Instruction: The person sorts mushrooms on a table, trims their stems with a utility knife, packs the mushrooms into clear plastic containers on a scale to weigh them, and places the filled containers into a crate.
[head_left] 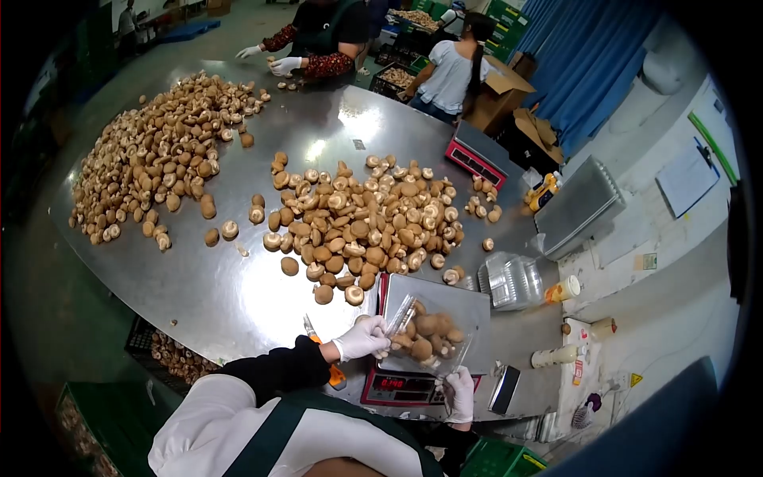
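One clear tray (404,312): over the platform of the near scale (473,300), between the two gloved hands; whether it rests flat or is raised, cannot tell
Mushrooms in tray (429,326): several, brown caps, seen through and above the plastic
Left hand (364,338): white glove, at the left edge of the tray, fingers drawn close together; whether they pinch the rim or a mushroom, cannot tell
Right hand (458,394): white glove, at the near right side of the tray, by the scale's front, fingers curled; grip on the rim not clear
Scale display (392,383): red digits lit, too small to read surely
Orange-handled tool (338,377): on the metal table (207,294), partly behind the left wrist
Dark phone (505,389): just right of the scale
Clear containers (513,282): beside the scale's far right corner
Central mushroom pile (366,219): beyond the scale
Second scale (479,155): past this pile, to the right
Larger mushroom pile (159,151): far left
Co-worker's hands (286,66): white gloves, at the far table edge
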Demonstrator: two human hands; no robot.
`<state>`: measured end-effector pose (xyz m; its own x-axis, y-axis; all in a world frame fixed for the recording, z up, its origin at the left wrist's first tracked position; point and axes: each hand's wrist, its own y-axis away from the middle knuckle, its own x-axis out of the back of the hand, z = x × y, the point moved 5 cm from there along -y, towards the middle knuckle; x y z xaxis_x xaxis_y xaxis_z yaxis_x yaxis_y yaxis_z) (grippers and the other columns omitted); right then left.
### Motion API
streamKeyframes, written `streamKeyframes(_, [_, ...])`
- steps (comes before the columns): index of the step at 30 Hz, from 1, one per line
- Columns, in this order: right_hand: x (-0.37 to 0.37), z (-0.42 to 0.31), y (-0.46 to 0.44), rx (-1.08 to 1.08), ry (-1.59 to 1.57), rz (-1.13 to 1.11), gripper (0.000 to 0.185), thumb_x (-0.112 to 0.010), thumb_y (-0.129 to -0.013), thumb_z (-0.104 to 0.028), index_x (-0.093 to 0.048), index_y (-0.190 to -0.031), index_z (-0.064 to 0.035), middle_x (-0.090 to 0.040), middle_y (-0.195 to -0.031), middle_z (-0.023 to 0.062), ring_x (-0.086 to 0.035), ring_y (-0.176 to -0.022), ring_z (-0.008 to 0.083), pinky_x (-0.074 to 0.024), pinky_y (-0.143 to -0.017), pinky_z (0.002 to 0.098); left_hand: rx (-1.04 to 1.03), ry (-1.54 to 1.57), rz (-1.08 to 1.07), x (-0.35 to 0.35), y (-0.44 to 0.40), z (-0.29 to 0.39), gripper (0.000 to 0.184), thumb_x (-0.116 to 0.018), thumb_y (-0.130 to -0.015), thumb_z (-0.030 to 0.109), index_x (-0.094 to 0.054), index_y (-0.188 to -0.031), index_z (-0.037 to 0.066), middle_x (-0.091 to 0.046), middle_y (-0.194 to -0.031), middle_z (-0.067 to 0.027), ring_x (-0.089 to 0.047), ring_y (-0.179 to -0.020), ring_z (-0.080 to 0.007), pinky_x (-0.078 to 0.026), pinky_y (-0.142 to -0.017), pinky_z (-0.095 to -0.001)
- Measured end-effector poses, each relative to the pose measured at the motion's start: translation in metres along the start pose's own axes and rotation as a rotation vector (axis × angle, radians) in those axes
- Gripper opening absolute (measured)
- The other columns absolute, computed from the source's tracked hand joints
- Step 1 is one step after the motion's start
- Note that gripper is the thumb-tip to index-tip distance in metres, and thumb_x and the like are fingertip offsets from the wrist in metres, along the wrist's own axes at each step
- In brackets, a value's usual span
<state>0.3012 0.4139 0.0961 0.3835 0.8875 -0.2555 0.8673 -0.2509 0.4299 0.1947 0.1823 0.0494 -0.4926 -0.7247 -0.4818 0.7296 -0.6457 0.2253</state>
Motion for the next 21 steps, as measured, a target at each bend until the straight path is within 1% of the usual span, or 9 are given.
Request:
streamKeyframes(5, [-0.015, -0.003, 0.003, 0.378, 0.32, -0.016, 0.014, -0.056, -0.082, 0.001, -0.048, -0.093, -0.0036, -0.055, -0.071, 0.0024, -0.053, -0.06, 0.0103, -0.0432, -0.056, 0.0213, -0.212, -0.184, -0.09, 0.01, 0.018, 0.02, 0.024, -0.056, -0.084, 0.002, -0.042, -0.103, 0.005, -0.055, -0.075, -0.0023, -0.06, -0.069, -0.0084, -0.049, -0.062, -0.0216])
streamKeyframes(6, [-0.019, -0.005, 0.008, 0.512, 0.447, 0.029, 0.012, -0.057, -0.082, 0.001, -0.049, -0.091, -0.0035, -0.055, -0.071, 0.0021, -0.053, -0.062, 0.01, -0.0425, -0.058, 0.0222, -0.222, -0.325, -0.115, 0.015, 0.023, 0.024, 0.041, -0.058, -0.082, 0.002, -0.04, -0.118, 0.008, -0.053, -0.076, -0.0015, -0.059, -0.075, -0.0062, -0.047, -0.066, -0.0208])
streamKeyframes(7, [-0.021, -0.01, 0.013, 0.625, 0.848, 0.128, 0.009, -0.057, -0.081, 0.002, -0.052, -0.087, -0.0028, -0.058, -0.074, 0.0053, -0.053, -0.066, 0.0138, -0.043, -0.061, 0.0258, -0.278, -0.473, -0.104, 0.013, 0.034, 0.044, 0.051, -0.06, -0.08, 0.003, -0.037, -0.126, 0.01, -0.054, -0.08, -0.0043, -0.06, -0.076, -0.0105, -0.048, -0.067, -0.0241])
streamKeyframes(11, [-0.059, -0.026, 0.021, 1.144, 0.858, 0.0, 0.017, -0.065, -0.067, 0.005, -0.056, -0.08, -0.0028, -0.063, -0.09, 0.0132, -0.062, -0.083, 0.0276, -0.0489, -0.073, 0.0323, -0.589, -1.039, -0.029, 0.015, 0.047, 0.067, 0.072, -0.068, -0.073, 0.01, -0.033, -0.136, 0.013, -0.053, -0.112, -0.0178, -0.056, -0.096, -0.0355, -0.047, -0.084, -0.0384])
streamKeyframes(12, [-0.064, -0.026, 0.021, 1.142, 0.857, 0.001, 0.017, -0.065, -0.067, 0.005, -0.056, -0.08, -0.0028, -0.063, -0.09, 0.0132, -0.062, -0.083, 0.0276, -0.0489, -0.073, 0.0323, -0.861, -1.092, -0.021, 0.014, 0.055, 0.077, 0.068, -0.067, -0.074, 0.012, -0.036, -0.134, 0.012, -0.051, -0.118, -0.0178, -0.054, -0.101, -0.0355, -0.046, -0.086, -0.0376])
streamKeyframes(14, [-0.074, -0.03, 0.026, 1.227, 0.855, 0.037, 0.017, -0.065, -0.068, 0.007, -0.055, -0.077, -0.0026, -0.062, -0.09, 0.0132, -0.061, -0.084, 0.0286, -0.0495, -0.075, 0.0344, -0.924, -1.041, -0.024, 0.018, 0.057, 0.079, 0.064, -0.067, -0.077, 0.013, -0.037, -0.134, 0.01, -0.049, -0.122, -0.0156, -0.054, -0.104, -0.0324, -0.045, -0.087, -0.0376])
streamKeyframes(18, [-0.048, -0.007, 0.013, 0.756, 0.257, 0.065, 0.036, -0.07, -0.069, 0.001, -0.051, -0.099, -0.0009, -0.057, -0.11, 0.0122, -0.056, -0.103, 0.0232, -0.0451, -0.091, 0.0368, -0.416, -0.256, -0.172, 0.031, 0.034, 0.027, 0.047, -0.052, -0.09, 0.023, -0.041, -0.129, 0.0, -0.048, -0.128, -0.0128, -0.05, -0.114, -0.0258, -0.042, -0.098, -0.0357])
streamKeyframes(20, [-0.074, -0.014, 0.033, 0.602, 0.127, -0.064, 0.095, -0.083, -0.059, -0.015, -0.03, -0.136, -0.0022, -0.041, -0.133, 0.0141, -0.046, -0.118, 0.0254, -0.0408, -0.099, 0.0405, -0.218, 0.005, -0.306, 0.013, 0.038, 0.01, 0.043, -0.045, -0.095, 0.024, -0.041, -0.13, -0.001, -0.044, -0.133, -0.0118, -0.045, -0.121, -0.0224, -0.037, -0.103, -0.0344])
streamKeyframes(21, [-0.061, 0.006, 0.034, 0.486, 0.202, -0.116, 0.099, -0.083, -0.059, -0.016, -0.026, -0.139, -0.0036, -0.041, -0.134, 0.013, -0.044, -0.121, 0.0262, -0.0411, -0.099, 0.0404, -0.106, 0.125, -0.433, -0.004, 0.041, -0.008, 0.042, -0.043, -0.096, 0.022, -0.04, -0.133, 0.002, -0.041, -0.136, -0.0117, -0.041, -0.124, -0.0214, -0.034, -0.105, -0.0339])
